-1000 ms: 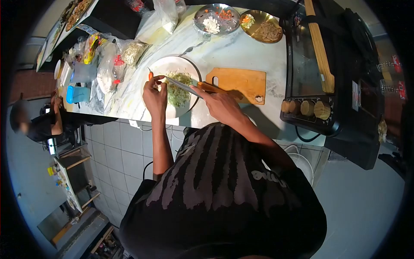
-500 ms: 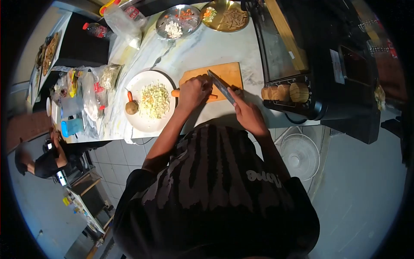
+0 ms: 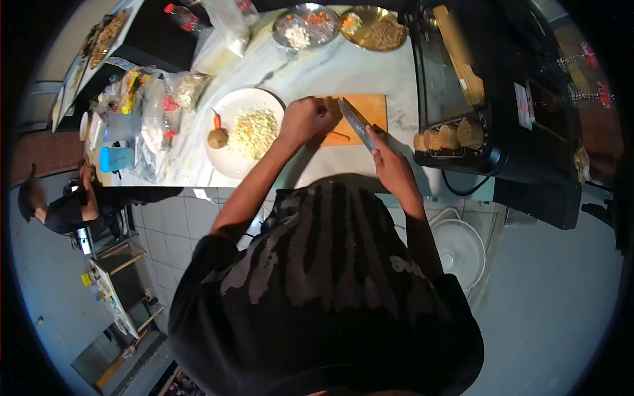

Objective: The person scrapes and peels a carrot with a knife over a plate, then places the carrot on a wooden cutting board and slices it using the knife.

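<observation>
My right hand (image 3: pixel 395 170) grips a knife (image 3: pixel 356 123), its dark blade slanting up and left over the wooden cutting board (image 3: pixel 372 109). Beside the blade, my left hand (image 3: pixel 305 120) is closed above the board's left part; whatever its curled fingers hold is hidden. A piece of carrot (image 3: pixel 338 136) lies on the board just below the blade, near the left hand. To the left, a white plate (image 3: pixel 219 163) carries a heap of chopped pale vegetable (image 3: pixel 254 134), a small red-orange carrot or chili (image 3: pixel 216 121) and a brown round potato (image 3: pixel 216 138).
At the back stand a steel plate (image 3: pixel 281 41) and a gold-coloured plate (image 3: pixel 362 45) with cut ingredients. A black oven-like appliance (image 3: pixel 522 168) bounds the right side. Plastic bags (image 3: pixel 153 113) and a blue container (image 3: pixel 117 159) crowd the left. Another person (image 3: pixel 66 211) is at far left.
The view has shifted, so the counter appears farther right and higher. The carrot end that showed left of my left wrist is no longer visible. My right hand still holds the knife.
</observation>
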### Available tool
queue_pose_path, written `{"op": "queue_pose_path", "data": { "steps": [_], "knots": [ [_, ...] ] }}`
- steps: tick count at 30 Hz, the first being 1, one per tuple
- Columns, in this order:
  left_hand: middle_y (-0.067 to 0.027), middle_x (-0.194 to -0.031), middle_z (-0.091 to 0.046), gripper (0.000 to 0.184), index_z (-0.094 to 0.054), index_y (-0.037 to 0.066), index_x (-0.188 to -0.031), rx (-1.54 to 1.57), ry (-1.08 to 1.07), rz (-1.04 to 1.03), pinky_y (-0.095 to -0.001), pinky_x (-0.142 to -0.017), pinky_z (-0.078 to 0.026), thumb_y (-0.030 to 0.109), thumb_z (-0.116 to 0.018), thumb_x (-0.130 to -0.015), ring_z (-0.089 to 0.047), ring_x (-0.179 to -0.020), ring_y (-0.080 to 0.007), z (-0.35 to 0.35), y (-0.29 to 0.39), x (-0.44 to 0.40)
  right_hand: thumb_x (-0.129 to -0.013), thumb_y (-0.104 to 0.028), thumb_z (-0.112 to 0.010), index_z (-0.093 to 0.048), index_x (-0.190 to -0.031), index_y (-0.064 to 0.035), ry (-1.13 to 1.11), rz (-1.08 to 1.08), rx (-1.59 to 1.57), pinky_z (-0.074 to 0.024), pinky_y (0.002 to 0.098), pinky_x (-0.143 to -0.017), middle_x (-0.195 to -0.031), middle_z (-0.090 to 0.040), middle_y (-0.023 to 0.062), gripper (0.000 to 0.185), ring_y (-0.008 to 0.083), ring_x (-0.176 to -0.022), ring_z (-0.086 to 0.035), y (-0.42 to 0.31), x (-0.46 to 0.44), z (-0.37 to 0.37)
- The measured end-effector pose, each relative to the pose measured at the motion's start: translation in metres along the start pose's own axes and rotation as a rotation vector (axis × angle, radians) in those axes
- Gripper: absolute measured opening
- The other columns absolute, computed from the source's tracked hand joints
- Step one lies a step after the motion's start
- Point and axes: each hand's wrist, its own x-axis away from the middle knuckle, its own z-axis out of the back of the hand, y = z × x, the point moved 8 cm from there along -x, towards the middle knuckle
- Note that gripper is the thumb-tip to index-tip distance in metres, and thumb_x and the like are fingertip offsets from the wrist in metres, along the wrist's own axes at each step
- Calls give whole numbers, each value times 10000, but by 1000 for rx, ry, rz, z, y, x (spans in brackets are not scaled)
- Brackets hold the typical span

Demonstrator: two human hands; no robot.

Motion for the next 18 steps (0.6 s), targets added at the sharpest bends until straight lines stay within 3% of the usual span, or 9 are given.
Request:
{"op": "queue_pose_path", "data": {
  "steps": [3,8,9,11,13,15,16,17,18],
  "knots": [
    [-182,-808,-720,189,-744,5,-909,282,242,266,-366,-687,-561,159,-714,-803,-722,-727,-298,69,-56,22,-989,-126,-498,-372,-1505,-312,21,55,-58,-498,462,-759,-954,-642,281,562,483,-891,-615,-33,-16,-10],
    [-159,-877,-741,189,-755,26,-965,205,173,488,-342,-742,-559,129,-726,-809,-735,-817,-267,109,-105,81,-961,-108,-497,-350,-1522,-263,-51,539,-104,-478,501,-695,-897,-644,265,600,424,-787,-646,-108,-30,-58],
    [-159,-889,-741,202,-755,35,-983,193,136,521,-351,-748,-559,143,-722,-815,-733,-827,-281,112,-106,90,-961,-108,-497,-350,-1522,-263,-51,527,-101,-478,501,-695,-897,-644,265,600,424,-787,-646,-123,-29,-55],
    [-162,-930,-737,231,-749,47,-1019,191,130,529,-364,-755,-557,165,-723,-823,-727,-848,-289,107,-115,101,-970,-73,-502,-356,-1524,-237,-405,265,38,-488,411,-855,-1162,-622,267,596,424,-996,-630,-134,-24,-70],
    [-166,-971,-733,259,-744,59,-1055,195,125,528,-376,-763,-554,188,-723,-831,-721,-869,-296,105,-113,104,-974,-73,-497,-347,-1527,-230,-381,245,37,-486,394,-880,-1213,-604,271,593,396,-1046,-629,-122,-24,-82],
    [-174,-1055,-714,317,-723,86,-1128,161,197,458,-390,-781,-549,229,-725,-846,-709,-908,-290,113,-96,94,-976,-102,-518,-355,-1520,-203,84,406,-206,-489,384,-898,-1161,-621,276,577,371,-1043,-641,-105,-27,-58],
    [-167,-1095,-700,327,-719,97,-1139,263,244,441,-384,-792,-545,248,-734,-849,-702,-931,-287,109,-91,85,-969,-136,-554,-379,-1497,-131,-8,83,-266,-480,385,-935,-1165,-617,285,556,353,-1091,-636,-73,-34,-62],
    [-158,-1071,-703,314,-723,98,-1124,378,250,405,-380,-786,-545,226,-746,-839,-702,-913,-298,101,-81,73,-957,-183,-594,-416,-1450,-63,336,312,-11,-503,405,-901,-1153,-626,282,538,358,-1060,-658,-68,-31,-34],
    [-155,-1051,-699,302,-724,100,-1110,414,248,291,-379,-777,-544,194,-756,-825,-695,-900,-302,88,-69,56,-951,-195,-608,-431,-1429,-44,358,179,-74,-521,405,-863,-1116,-640,279,532,357,-1024,-673,-45,-28,-25]
  ]
}}
